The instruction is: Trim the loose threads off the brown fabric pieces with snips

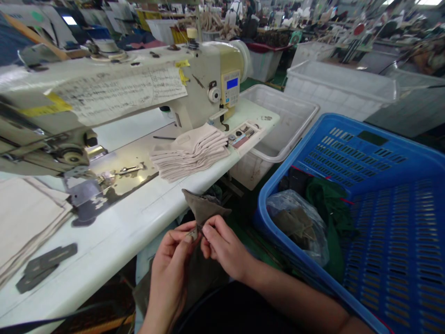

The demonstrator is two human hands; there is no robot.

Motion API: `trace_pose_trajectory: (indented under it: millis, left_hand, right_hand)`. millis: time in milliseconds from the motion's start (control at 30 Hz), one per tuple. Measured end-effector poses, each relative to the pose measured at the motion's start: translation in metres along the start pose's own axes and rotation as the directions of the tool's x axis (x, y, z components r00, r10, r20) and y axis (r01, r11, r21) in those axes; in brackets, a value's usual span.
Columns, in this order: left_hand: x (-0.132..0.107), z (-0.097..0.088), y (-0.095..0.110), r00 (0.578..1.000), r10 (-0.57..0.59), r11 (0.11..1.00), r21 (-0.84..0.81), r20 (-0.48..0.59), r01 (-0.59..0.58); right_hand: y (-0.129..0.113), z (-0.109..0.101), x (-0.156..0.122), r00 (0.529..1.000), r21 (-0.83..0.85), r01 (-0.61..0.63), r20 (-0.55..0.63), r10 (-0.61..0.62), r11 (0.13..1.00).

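A dark olive-brown fabric piece (205, 207) is held up over my lap, just off the table's front edge. My right hand (220, 243) pinches its lower part between thumb and fingers. Close against it, my left hand (175, 255) is closed on the same fabric, thumb over forefinger. A small greyish bit shows at the left thumb tip; I cannot make out what it is. More of the brown cloth hangs below the hands, partly hidden by them.
A sewing machine (146, 88) stands on the white table (146, 222). Its bed has a stack of beige fabric pieces (191, 150) alongside. Beige panels (28, 218) and dark grey templates (47, 266) lie at left. A blue basket (392, 208) holding cloth stands at right, white bins (340, 90) behind.
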State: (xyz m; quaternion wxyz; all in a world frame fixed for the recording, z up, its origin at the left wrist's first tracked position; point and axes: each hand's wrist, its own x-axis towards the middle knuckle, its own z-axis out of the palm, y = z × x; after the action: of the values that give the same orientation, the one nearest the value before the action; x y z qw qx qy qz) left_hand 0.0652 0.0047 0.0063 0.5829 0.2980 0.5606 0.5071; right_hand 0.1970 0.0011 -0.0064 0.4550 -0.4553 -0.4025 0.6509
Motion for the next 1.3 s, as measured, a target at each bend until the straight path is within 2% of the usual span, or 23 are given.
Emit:
trace_pose_trajectory:
  millis: [100, 300, 433, 567, 667, 700, 767, 833, 867, 900, 967, 1033, 1133, 1167, 1233, 1300]
  left_hand:
    - [0.001, -0.004, -0.004, 0.998, 0.058, 0.997, 0.056, 0.019, -0.059]
    - [-0.004, -0.002, 0.000, 0.963, 0.255, 0.935, 0.231, 0.083, -0.268]
    - [-0.008, 0.003, 0.003, 0.953, 0.288, 0.908, 0.286, 0.099, -0.304]
    - [-0.005, 0.001, -0.001, 0.973, 0.214, 0.939, 0.255, 0.082, -0.228]
    - [-0.002, -0.001, -0.002, 0.996, 0.086, 0.990, 0.113, 0.024, -0.088]
    - [-0.001, -0.002, -0.002, 0.999, 0.039, 0.997, 0.062, 0.009, -0.040]
    - [-0.001, -0.003, 0.001, 1.000, -0.018, 1.000, -0.003, -0.006, 0.018]
    - [-0.003, -0.004, 0.002, 1.000, -0.019, 1.000, -0.006, -0.004, 0.019]
    - [-0.005, -0.004, 0.003, 1.000, -0.007, 1.000, 0.006, 0.003, 0.007]
    - [-0.006, -0.005, 0.002, 1.000, 0.008, 1.000, 0.025, 0.013, -0.008]
    - [-0.006, -0.006, 0.001, 0.998, 0.046, 0.996, 0.078, 0.034, -0.048]
    - [-0.004, -0.009, 0.003, 0.997, 0.077, 0.991, 0.106, 0.021, -0.079]
    - [0.002, -0.015, 0.010, 0.996, 0.037, 0.999, -0.005, -0.077, -0.038]
    - [0.004, -0.018, 0.014, 0.995, 0.005, 0.998, -0.058, -0.102, -0.011]
    - [0.007, -0.021, 0.021, 0.992, -0.061, 0.991, -0.129, -0.106, 0.047]
    - [0.006, -0.022, 0.026, 0.990, -0.117, 0.982, -0.157, -0.072, 0.105]
  right_hand:
    - [-0.002, 0.001, 0.000, 1.000, 0.021, -0.014, -0.008, 0.014, 1.000]
    - [-0.007, 0.003, -0.001, 0.997, 0.221, -0.079, -0.004, 0.082, 0.972]
    - [-0.006, 0.002, 0.001, 0.991, 0.217, -0.115, -0.036, 0.125, 0.969]
    - [-0.002, 0.000, 0.003, 0.992, 0.166, -0.087, -0.071, 0.100, 0.982]
    - [-0.002, -0.004, 0.003, 0.997, 0.098, -0.022, -0.075, 0.030, 0.995]
    - [-0.003, -0.006, 0.003, 0.994, 0.063, 0.019, -0.111, -0.012, 0.998]
    - [-0.005, -0.011, 0.003, 0.956, -0.053, 0.125, -0.260, -0.135, 0.991]
    - [-0.008, -0.016, 0.006, 0.876, -0.232, 0.205, -0.389, -0.284, 0.951]
    - [-0.009, -0.017, 0.008, 0.855, -0.313, 0.216, -0.397, -0.335, 0.925]
    - [-0.010, -0.018, 0.009, 0.862, -0.368, 0.211, -0.366, -0.350, 0.906]
    - [-0.012, -0.018, 0.012, 0.915, -0.399, 0.180, -0.269, -0.302, 0.899]
    - [-0.013, -0.020, 0.014, 0.929, -0.396, 0.182, -0.231, -0.290, 0.900]
    - [-0.016, -0.029, 0.017, 0.850, -0.366, 0.222, -0.381, -0.363, 0.904]
    - [-0.018, -0.034, 0.018, 0.831, -0.326, 0.211, -0.437, -0.345, 0.922]
    - [-0.021, -0.042, 0.020, 0.856, -0.231, 0.163, -0.450, -0.254, 0.959]
    - [-0.022, -0.044, 0.020, 0.907, -0.177, 0.126, -0.378, -0.186, 0.976]
